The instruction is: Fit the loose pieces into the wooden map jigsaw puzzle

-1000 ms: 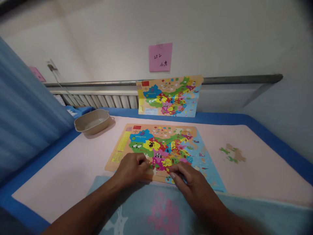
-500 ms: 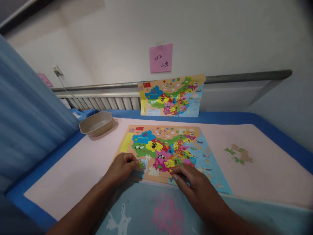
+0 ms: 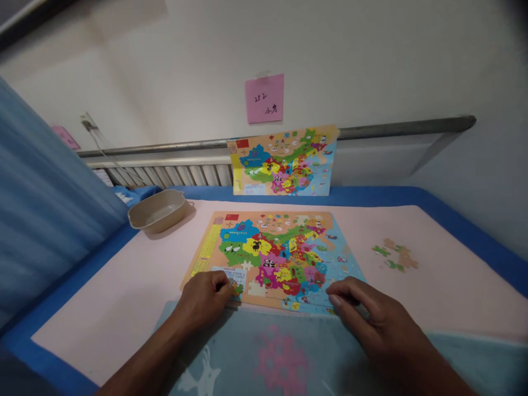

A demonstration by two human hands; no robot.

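A jigsaw puzzle of a colourful map (image 3: 243,246) lies flat on the pink-covered table, with pale bare patches in several spots. Over its lower left edge my left hand (image 3: 208,294) is closed. A small green and orange jigsaw piece (image 3: 237,288) shows at its fingertips, just below the white text box. My right hand (image 3: 367,311) hovers by the lower right part of the puzzle, over its blue area. Its fingers are loosely curled, thumb and index tips slightly apart, and nothing shows between them.
Loose jigsaw pieces (image 3: 396,256) lie in a cluster on the right of the table. A matching map picture (image 3: 284,165) stands against the rail (image 3: 396,127). At the back left sits a beige basin (image 3: 159,213), near a blue curtain (image 3: 53,181).
My right hand has moved right from the bottom middle of the puzzle, uncovering a red region there. My left hand has shifted slightly down with the piece, uncovering more of the text box.
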